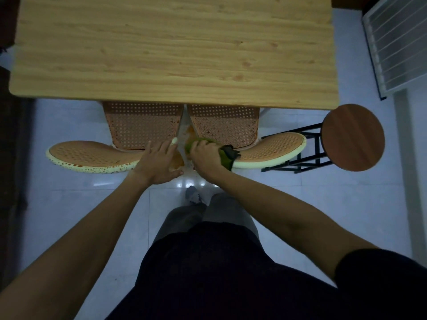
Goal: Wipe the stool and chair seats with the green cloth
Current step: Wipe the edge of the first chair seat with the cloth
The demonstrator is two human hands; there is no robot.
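Observation:
Two orange perforated chairs are tucked under a wooden table, the left chair (141, 128) and the right chair (227, 125), their curved backrests toward me. My right hand (204, 155) is shut on the green cloth (225, 157), pressed at the near left corner of the right chair, by the gap between the chairs. My left hand (160, 161) lies flat with fingers spread on the top of the left chair's backrest. A round brown wooden stool (353, 137) on a black frame stands at the right, untouched.
The wooden table (173, 49) fills the upper view and covers the front of both seats. A white wire rack (399, 45) leans at the far right. The floor is pale glossy tile. My legs and a shoe (193, 195) are below the hands.

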